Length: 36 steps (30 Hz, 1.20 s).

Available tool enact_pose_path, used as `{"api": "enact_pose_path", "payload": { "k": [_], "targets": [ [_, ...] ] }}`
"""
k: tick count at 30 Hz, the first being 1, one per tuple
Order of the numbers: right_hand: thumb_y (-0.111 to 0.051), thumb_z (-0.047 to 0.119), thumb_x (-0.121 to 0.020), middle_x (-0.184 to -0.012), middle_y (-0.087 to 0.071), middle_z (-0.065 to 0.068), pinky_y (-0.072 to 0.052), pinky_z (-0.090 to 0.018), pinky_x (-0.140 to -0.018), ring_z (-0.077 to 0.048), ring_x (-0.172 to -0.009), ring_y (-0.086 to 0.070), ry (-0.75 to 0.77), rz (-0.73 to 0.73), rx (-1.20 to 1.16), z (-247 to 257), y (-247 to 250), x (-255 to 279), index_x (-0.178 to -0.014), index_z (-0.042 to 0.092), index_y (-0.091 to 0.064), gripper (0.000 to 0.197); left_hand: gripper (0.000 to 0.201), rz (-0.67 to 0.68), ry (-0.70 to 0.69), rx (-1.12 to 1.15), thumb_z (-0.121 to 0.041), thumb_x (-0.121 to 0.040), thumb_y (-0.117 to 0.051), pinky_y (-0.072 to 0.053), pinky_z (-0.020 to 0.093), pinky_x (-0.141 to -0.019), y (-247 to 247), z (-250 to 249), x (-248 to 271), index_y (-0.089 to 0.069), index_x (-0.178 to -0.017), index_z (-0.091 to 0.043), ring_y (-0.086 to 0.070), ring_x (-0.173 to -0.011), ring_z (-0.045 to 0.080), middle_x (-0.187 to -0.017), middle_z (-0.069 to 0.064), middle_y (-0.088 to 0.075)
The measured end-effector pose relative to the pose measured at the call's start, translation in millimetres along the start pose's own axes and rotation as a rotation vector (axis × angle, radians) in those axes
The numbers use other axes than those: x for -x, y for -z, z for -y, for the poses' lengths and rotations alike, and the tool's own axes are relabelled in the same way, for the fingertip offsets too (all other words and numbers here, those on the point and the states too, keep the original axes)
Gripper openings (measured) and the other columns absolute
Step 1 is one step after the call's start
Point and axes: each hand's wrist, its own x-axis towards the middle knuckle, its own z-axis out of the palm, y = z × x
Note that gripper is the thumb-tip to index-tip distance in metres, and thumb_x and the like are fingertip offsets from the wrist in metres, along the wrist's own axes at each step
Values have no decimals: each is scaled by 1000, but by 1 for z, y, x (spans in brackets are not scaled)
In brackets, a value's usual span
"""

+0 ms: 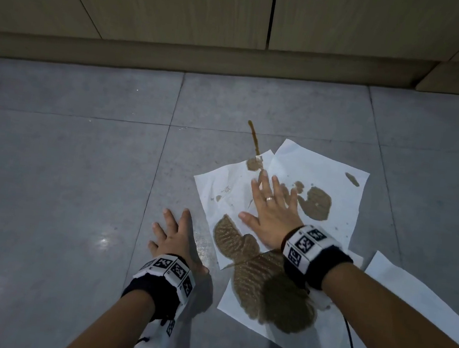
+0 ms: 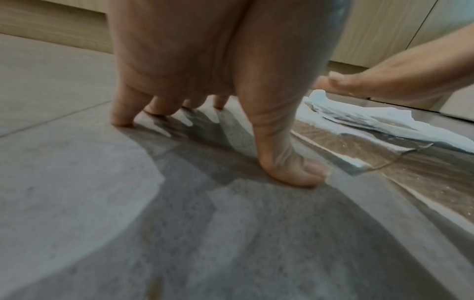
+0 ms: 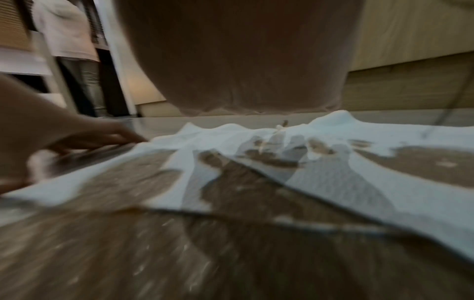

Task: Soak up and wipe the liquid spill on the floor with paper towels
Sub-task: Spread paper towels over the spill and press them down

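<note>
The right hand [image 1: 271, 207] is pressing flat, fingers spread, on the paper towels [image 1: 337, 169] covering the brown spill [image 1: 272, 290]; left of the towels, the left hand [image 1: 177, 236] is bracing, fingers splayed, on the floor [image 1: 64, 183], holding nothing; steady downward pressure is probably soaking best; a streak [image 1: 254, 136] beyond the towels is still lying uncovered.

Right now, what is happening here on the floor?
A person is soaking up a brown spill with paper towels laid on the grey tile floor. The right hand presses flat on the towels, fingers spread. The left hand rests open on bare floor beside them. Large brown patches have soaked through, and a thin streak beyond the towels is not yet covered.
</note>
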Motion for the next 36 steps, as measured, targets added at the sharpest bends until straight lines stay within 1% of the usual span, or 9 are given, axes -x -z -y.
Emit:
{"api": "enact_pose_path", "payload": {
  "k": [3,5,10,13,19,24,31,34,36],
  "targets": [
    [17,75,-70,-149,36,0,18,-52,-109,-20,-140,29,46,57,64,7,-19,14,-146,16,20,97,127,-11,7,0,-32,-64,-83,-12,55,-114,-1,-1,1,14,-146,-28,14,-141,42,-151,11,31],
    [17,75,-69,-146,38,3,19,-52,-109,-17,-141,28,81,77,57,11,-28,16,-146,15,20,98,127,-21,13,-4,-32,-64,-83,-12,55,-114,-1,-3,1,14,-146,-28,13,-141,42,-151,11,30],
    [41,71,-44,-150,34,3,20,-53,-107,-17,-142,24,106,79,87,14,-40,13,-145,16,24,116,127,-32,25,-9,-31,-65,-83,-13,56,-113,-4,-2,-2,14,-146,-28,13,-141,41,-151,10,30],
    [22,75,-64,-151,30,2,21,-54,-107,-17,-142,24,81,88,71,22,-30,15,-147,15,18,103,127,-43,29,-16,-32,-64,-84,-13,55,-113,-5,-3,-3,14,-146,-28,13,-141,42,-152,10,30],
    [25,69,-54,-155,26,-1,24,-53,-103,-16,-142,25,133,101,114,40,-34,15,-146,13,19,109,131,-57,46,-42,-36,-61,-85,-15,55,-112,-8,-3,-7,14,-145,-28,11,-142,42,-152,10,28],
    [-9,67,-89,-155,25,-2,17,-55,-110,-17,-143,23,140,67,130,44,-30,17,-148,12,15,84,131,-50,56,-41,-36,-61,-85,-15,56,-112,-9,-3,-8,15,-145,-29,11,-142,42,-151,10,30],
    [-12,64,-92,-158,13,-2,14,-57,-110,-16,-145,14,132,91,41,51,-15,11,-150,13,3,79,133,-47,20,-68,-35,-64,-83,-18,61,-109,-8,-7,-5,28,-136,-47,9,-139,48,-150,17,31],
    [-12,63,-92,-156,22,-6,16,-54,-110,-20,-144,20,60,3,54,45,-11,3,-149,12,9,80,126,-36,-6,-113,-41,-66,-81,-20,63,-106,-8,-9,-5,24,-134,-56,9,-137,52,-148,18,31],
    [-13,65,-91,-154,26,-6,16,-54,-111,-21,-143,22,8,29,34,38,-14,-2,-148,12,13,82,120,-24,-21,-145,-43,-68,-79,-21,63,-105,-7,-8,-4,21,-134,-59,10,-137,53,-148,19,32]
  ]
}}
